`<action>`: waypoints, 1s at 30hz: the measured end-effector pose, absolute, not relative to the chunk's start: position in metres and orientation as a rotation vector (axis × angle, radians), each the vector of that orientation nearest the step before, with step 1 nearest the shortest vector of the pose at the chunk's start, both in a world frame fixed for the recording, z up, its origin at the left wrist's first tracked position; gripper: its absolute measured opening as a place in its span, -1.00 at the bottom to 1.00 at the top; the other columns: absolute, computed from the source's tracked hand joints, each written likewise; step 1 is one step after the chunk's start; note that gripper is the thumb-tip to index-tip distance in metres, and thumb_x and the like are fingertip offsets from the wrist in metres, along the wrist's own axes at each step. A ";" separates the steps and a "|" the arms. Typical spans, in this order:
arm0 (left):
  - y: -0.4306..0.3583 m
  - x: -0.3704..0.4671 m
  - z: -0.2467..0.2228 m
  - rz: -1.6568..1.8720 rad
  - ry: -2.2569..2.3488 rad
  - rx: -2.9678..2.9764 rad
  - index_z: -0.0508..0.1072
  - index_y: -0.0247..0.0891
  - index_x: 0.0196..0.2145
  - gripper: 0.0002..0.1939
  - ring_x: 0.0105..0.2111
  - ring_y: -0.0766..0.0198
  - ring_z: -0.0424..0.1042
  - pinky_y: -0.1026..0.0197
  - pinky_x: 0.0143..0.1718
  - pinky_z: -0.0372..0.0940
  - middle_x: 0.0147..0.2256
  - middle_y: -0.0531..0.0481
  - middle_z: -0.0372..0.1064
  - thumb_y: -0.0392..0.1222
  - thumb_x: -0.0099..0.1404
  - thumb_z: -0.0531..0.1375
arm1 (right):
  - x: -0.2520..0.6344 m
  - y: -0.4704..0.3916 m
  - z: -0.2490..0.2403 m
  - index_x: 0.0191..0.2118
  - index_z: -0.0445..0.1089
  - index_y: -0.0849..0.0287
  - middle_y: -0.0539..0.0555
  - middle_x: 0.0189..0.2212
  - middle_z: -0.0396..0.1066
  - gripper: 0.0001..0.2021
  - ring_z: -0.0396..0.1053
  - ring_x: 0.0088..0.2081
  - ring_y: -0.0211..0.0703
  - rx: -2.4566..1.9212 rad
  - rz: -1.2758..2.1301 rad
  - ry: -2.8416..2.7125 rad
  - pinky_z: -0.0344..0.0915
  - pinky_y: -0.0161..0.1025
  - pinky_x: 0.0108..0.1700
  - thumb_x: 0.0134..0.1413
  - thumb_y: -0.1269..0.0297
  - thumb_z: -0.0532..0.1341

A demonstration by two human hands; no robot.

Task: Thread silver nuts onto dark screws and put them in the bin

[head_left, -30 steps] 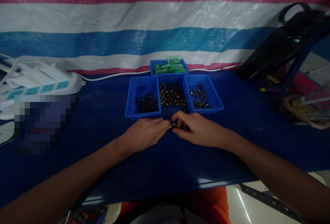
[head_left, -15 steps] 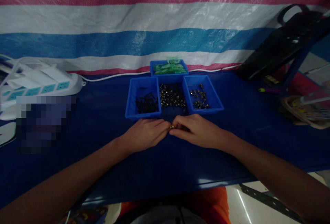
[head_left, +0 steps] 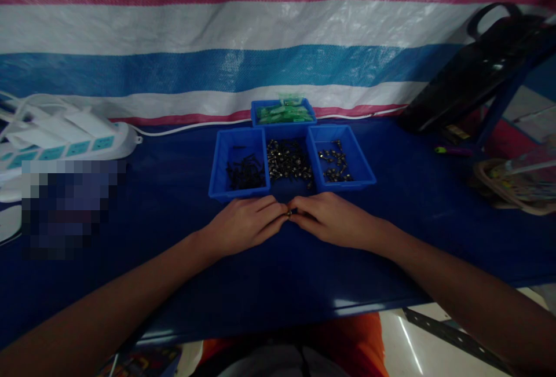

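My left hand and my right hand meet fingertip to fingertip over the blue table, both pinching one small brassy metal piece. Just beyond my left hand is a blue bin with thin black parts. Beyond my right hand a second blue bin holds small shiny metal parts. Between these bins lies a heap of dark and shiny small parts. Behind them, another blue bin carries green packets.
At the left are a white power strip with plugs and cables. A large black bottle leans at the back right, near a purple pen and a basket of small items. A striped sheet hangs behind the table.
My right thumb and fingers have closed in on the small metal piece, which now shows less between the fingertips. The view has shifted slightly.
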State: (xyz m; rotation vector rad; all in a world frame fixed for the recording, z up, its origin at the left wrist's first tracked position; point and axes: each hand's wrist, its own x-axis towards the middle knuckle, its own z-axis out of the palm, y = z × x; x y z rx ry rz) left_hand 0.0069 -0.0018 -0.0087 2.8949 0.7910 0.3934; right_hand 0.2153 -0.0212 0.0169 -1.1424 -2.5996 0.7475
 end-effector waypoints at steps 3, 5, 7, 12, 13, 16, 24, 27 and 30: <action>-0.001 0.006 -0.008 0.413 0.750 2.850 0.33 -0.24 -0.18 -0.78 -0.33 0.36 0.35 0.33 -0.32 0.29 -0.29 0.02 0.32 -0.16 0.34 -0.05 | 0.215 -0.021 0.015 -0.32 0.24 0.19 -0.01 -0.46 0.36 -0.88 0.34 -0.42 -0.29 -1.144 0.752 -2.589 0.12 -0.36 -0.39 0.19 0.30 0.02; -0.001 0.006 -0.008 0.426 0.743 2.841 0.33 -0.23 -0.16 -0.78 -0.31 0.36 0.35 0.32 -0.29 0.29 -0.27 0.01 0.32 -0.17 0.34 -0.05 | 0.215 -0.020 0.014 -0.31 0.26 0.18 -0.01 -0.45 0.36 -0.86 0.34 -0.41 -0.28 -1.161 0.734 -2.580 0.13 -0.36 -0.37 0.19 0.26 0.03; -0.001 0.005 -0.008 0.431 0.727 2.844 0.33 -0.21 -0.14 -0.78 -0.30 0.36 0.35 0.32 -0.29 0.29 -0.25 0.01 0.32 -0.18 0.34 -0.04 | 0.215 -0.019 0.013 -0.33 0.27 0.18 -0.02 -0.46 0.37 -0.83 0.34 -0.41 -0.29 -1.164 0.722 -2.573 0.12 -0.37 -0.38 0.18 0.23 0.04; -0.002 0.005 -0.008 0.524 0.643 2.821 0.33 -0.23 -0.14 -0.80 -0.21 0.36 0.35 0.31 -0.20 0.29 -0.15 0.00 0.33 -0.24 0.32 -0.02 | 0.215 -0.019 0.012 -0.40 0.29 0.20 -0.05 -0.54 0.32 -0.80 0.30 -0.49 -0.34 -1.125 0.766 -2.537 0.09 -0.39 -0.43 0.16 0.22 0.07; -0.002 0.006 -0.008 0.569 0.629 2.811 0.33 -0.24 -0.15 -0.81 -0.20 0.36 0.35 0.31 -0.19 0.29 -0.14 0.00 0.33 -0.25 0.31 -0.01 | 0.215 -0.019 0.013 -0.40 0.30 0.20 -0.05 -0.54 0.32 -0.82 0.29 -0.49 -0.35 -1.112 0.795 -2.520 0.09 -0.40 -0.43 0.16 0.24 0.08; -0.003 0.007 -0.008 0.660 0.600 2.781 0.32 -0.28 -0.19 -0.85 -0.24 0.37 0.36 0.32 -0.20 0.30 -0.21 0.01 0.38 -0.27 0.29 0.03 | 0.215 -0.020 0.016 -0.36 0.31 0.21 -0.09 -0.57 0.30 -0.86 0.26 -0.53 -0.39 -1.059 0.927 -2.469 0.09 -0.42 -0.45 0.13 0.26 0.11; -0.002 0.005 -0.005 0.651 0.575 2.866 0.32 -0.29 -0.20 -0.86 -0.27 0.32 0.35 0.27 -0.25 0.31 -0.25 -0.03 0.39 -0.27 0.29 0.04 | 0.215 -0.021 0.025 -0.44 0.29 0.23 -0.06 -0.57 0.32 -0.73 0.27 -0.51 -0.39 -1.047 1.032 -2.428 0.10 -0.41 -0.43 0.21 0.24 -0.01; -0.002 0.006 -0.006 0.650 0.612 2.853 0.32 -0.29 -0.18 -0.84 -0.27 0.33 0.35 0.26 -0.22 0.30 -0.25 -0.02 0.38 -0.24 0.30 0.03 | 0.216 -0.020 0.023 -0.42 0.30 0.23 -0.06 -0.57 0.32 -0.77 0.26 -0.52 -0.39 -1.068 0.999 -2.440 0.09 -0.41 -0.44 0.20 0.30 0.00; -0.002 0.007 -0.007 0.591 0.661 2.842 0.31 -0.29 -0.18 -0.82 -0.27 0.33 0.35 0.27 -0.22 0.31 -0.27 -0.02 0.37 -0.20 0.30 0.02 | 0.218 -0.018 0.021 -0.36 0.32 0.23 -0.07 -0.56 0.31 -0.84 0.25 -0.53 -0.39 -1.089 0.965 -2.444 0.07 -0.41 -0.46 0.16 0.33 0.04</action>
